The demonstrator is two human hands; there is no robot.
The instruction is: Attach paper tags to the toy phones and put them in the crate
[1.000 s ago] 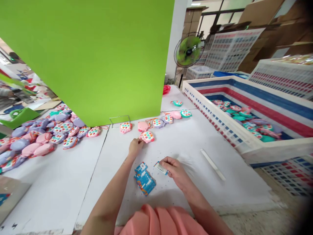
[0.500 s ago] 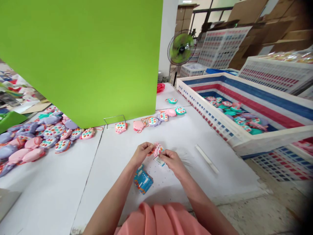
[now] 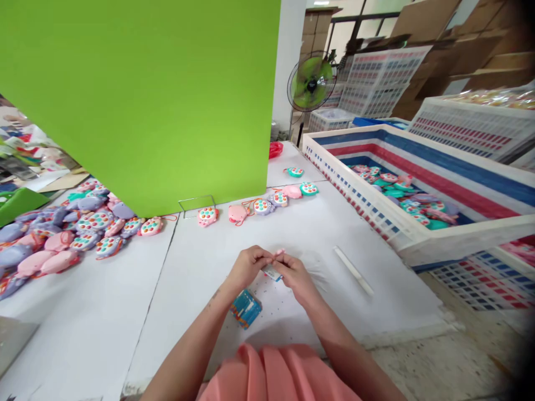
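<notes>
My left hand (image 3: pixel 249 267) and my right hand (image 3: pixel 293 274) meet fingertip to fingertip over the table, both pinched closed. A printed card tag (image 3: pixel 272 272) shows below my right fingers, which grip it. Just above them a bit of a small pink toy (image 3: pixel 280 253) peeks out; most of it is hidden. My left fingers pinch at the toy's cord, though the cord itself is covered by the fingers now. Close to my left forearm lies a stack of blue cards (image 3: pixel 246 308). Thin clear strips (image 3: pixel 316 274) lie to the right of my right hand.
A row of toys (image 3: pixel 262 207) lies along the green panel (image 3: pixel 167 100). At left is a large pile of toys (image 3: pixel 87 225). A white stick (image 3: pixel 353 270) lies on the right. Beyond it stands a lined crate (image 3: pixel 422 239) holding toys. A fan (image 3: pixel 311 83) stands behind.
My hands have come together, the left moving right until the fingertips touch. The pink toy and its red cord, plainly visible before, are now mostly covered by my fingers.
</notes>
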